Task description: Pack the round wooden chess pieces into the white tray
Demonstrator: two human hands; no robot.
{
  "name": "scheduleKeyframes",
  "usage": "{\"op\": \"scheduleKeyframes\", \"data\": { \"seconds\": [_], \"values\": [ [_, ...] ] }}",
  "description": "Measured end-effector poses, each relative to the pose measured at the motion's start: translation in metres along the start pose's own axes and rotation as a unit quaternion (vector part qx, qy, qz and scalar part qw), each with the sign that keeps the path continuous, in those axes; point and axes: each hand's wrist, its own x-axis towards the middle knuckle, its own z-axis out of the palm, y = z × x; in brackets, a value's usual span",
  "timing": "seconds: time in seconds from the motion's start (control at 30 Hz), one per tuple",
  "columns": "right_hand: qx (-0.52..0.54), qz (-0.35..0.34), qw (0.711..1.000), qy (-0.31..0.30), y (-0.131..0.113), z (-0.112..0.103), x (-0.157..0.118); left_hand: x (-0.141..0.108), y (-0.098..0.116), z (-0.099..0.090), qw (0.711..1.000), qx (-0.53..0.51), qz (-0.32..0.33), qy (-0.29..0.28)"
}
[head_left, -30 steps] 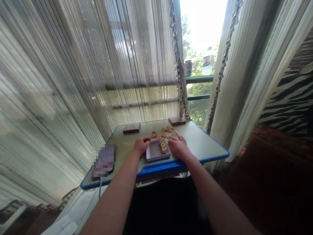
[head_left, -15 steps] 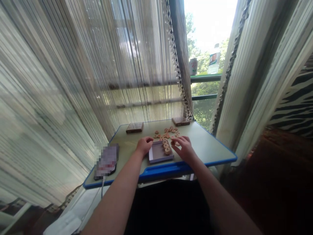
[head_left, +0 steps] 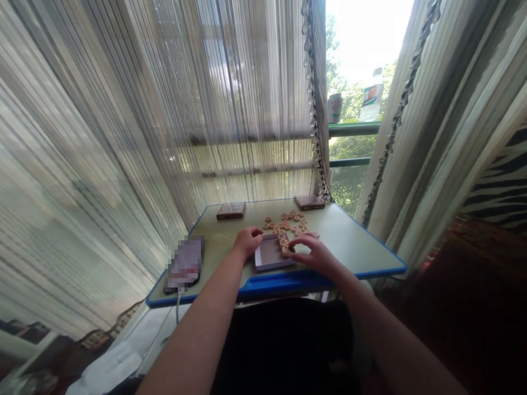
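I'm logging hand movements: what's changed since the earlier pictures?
The right hand took a round, tan wooden-looking disc and moved it left, to the near end of the disc row in the shallow lilac box. The left hand stayed at the box's far-left corner.

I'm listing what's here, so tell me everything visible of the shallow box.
The shallow box is open-topped, with low, pale lilac walls and a greyish-brown inside; it looks like cardboard. It lies flat on the table, near the blue front edge. Round, wooden-looking pieces line its right side. The left hand is at its far left corner, contact unclear; the right hand pinches one piece by its right side.
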Motion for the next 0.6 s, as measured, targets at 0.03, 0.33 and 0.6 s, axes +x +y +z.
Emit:
{"op": "scheduleKeyframes", "data": {
  "seconds": [0.03,0.33,0.6],
  "values": [
    [-0.004,-0.009,1.0,-0.005,0.0,0.0,0.0,0.0,0.0,0.0,1.0,0.005,0.004,-0.002],
    [-0.042,-0.069,0.997,0.017,-0.005,0.002,0.001,-0.014,0.02,-0.015,0.982,0.004,0.179,0.061],
    [-0.1,-0.149,0.978,0.109,-0.008,0.007,0.0,-0.034,0.05,-0.024,0.958,-0.159,0.174,-0.162]
  ]
}}
